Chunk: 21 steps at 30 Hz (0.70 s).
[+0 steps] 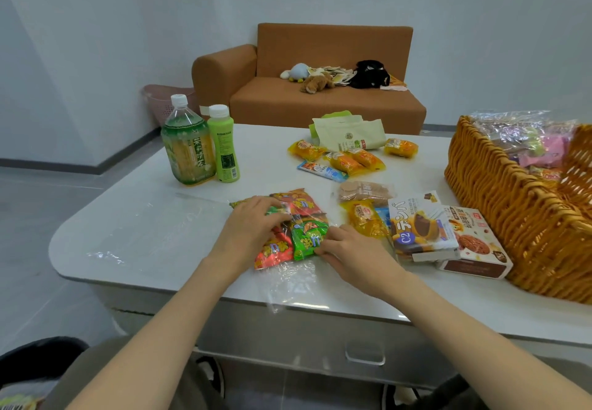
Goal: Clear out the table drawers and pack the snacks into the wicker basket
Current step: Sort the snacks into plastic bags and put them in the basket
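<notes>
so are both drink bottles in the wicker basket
No, the tea bottle and green bottle stand upright on the table, apart from the wicker basket.

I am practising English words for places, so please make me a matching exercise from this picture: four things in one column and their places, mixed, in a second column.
Things
1. tea bottle
2. wicker basket
3. red and green snack packets
4. plush toys

Places
A. on the brown sofa
B. held by the left hand and the right hand
C. at the right end of the table
D. beside the light green bottle

Pairs: 1-D, 2-C, 3-B, 4-A
</notes>
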### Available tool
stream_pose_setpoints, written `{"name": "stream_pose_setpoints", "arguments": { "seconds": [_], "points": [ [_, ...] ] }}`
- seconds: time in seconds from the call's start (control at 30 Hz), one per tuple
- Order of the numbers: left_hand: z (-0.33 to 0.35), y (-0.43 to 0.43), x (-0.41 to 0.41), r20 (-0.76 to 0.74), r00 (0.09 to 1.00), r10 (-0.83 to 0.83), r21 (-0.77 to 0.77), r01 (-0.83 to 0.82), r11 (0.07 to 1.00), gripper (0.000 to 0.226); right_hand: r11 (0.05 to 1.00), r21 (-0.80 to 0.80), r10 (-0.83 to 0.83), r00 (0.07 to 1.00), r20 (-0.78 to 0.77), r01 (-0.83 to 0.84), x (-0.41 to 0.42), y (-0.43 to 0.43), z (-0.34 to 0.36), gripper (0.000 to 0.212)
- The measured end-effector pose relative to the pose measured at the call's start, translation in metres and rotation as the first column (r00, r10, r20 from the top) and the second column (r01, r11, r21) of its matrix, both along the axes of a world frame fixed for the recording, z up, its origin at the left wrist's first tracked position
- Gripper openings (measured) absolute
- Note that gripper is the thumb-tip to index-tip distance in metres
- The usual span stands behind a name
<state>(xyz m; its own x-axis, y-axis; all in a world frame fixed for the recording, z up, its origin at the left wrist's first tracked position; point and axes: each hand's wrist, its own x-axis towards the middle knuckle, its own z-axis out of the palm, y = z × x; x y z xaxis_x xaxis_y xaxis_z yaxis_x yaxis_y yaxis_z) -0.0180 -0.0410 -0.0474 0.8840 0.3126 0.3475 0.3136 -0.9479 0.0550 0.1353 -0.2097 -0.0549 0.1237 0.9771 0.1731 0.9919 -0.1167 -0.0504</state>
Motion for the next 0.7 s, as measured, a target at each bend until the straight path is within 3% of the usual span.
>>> {"name": "stream_pose_setpoints", "arguments": {
  "seconds": [0.07,0.1,0.17,0.2,0.33,0.43,0.5,0.6,0.7],
  "points": [
    [-0.006,-0.009,-0.009,0.024,0.993,-0.116,-0.023,0.116,0.993,0.032,0.999,-0.022,0.024,1.0,-0.014,-0.025,0.005,-0.007,-0.002,0.033],
    [-0.007,-0.013,-0.014,-0.018,0.99,-0.143,-0.109,0.14,0.984,0.036,0.998,-0.045,0.036,0.999,-0.032,-0.037,0.007,-0.011,-0.003,0.037],
    [-0.013,-0.023,-0.025,-0.177,0.972,-0.151,-0.257,0.103,0.961,0.088,0.993,-0.098,0.054,0.995,-0.079,-0.062,0.011,-0.019,-0.004,0.048],
    [-0.014,-0.028,-0.032,-0.267,0.952,-0.148,-0.237,0.084,0.968,0.101,0.99,-0.124,0.06,0.993,-0.099,-0.072,0.013,-0.022,-0.004,0.053],
    [-0.023,-0.04,-0.055,-0.367,0.918,-0.154,-0.195,0.086,0.977,0.099,0.978,-0.175,0.097,0.991,-0.088,-0.111,0.013,-0.031,-0.004,0.059],
    [-0.033,-0.04,-0.064,-0.308,0.936,-0.171,-0.08,0.154,0.985,0.074,0.979,-0.165,0.112,0.993,-0.05,-0.118,0.014,-0.029,0.0,0.055],
    [-0.034,-0.038,-0.066,-0.333,0.931,-0.151,-0.102,0.123,0.987,0.067,0.98,-0.157,0.118,0.992,-0.042,-0.124,0.018,-0.027,0.001,0.056],
    [-0.034,-0.041,-0.069,-0.161,0.972,-0.173,-0.22,0.136,0.966,0.077,0.986,-0.117,0.118,0.992,-0.036,-0.121,0.023,-0.024,-0.002,0.052],
    [-0.04,-0.035,-0.076,-0.001,0.994,-0.107,-0.407,0.097,0.908,0.086,0.992,-0.016,0.124,0.984,-0.125,-0.127,0.025,-0.02,-0.006,0.03]
  ]
}}
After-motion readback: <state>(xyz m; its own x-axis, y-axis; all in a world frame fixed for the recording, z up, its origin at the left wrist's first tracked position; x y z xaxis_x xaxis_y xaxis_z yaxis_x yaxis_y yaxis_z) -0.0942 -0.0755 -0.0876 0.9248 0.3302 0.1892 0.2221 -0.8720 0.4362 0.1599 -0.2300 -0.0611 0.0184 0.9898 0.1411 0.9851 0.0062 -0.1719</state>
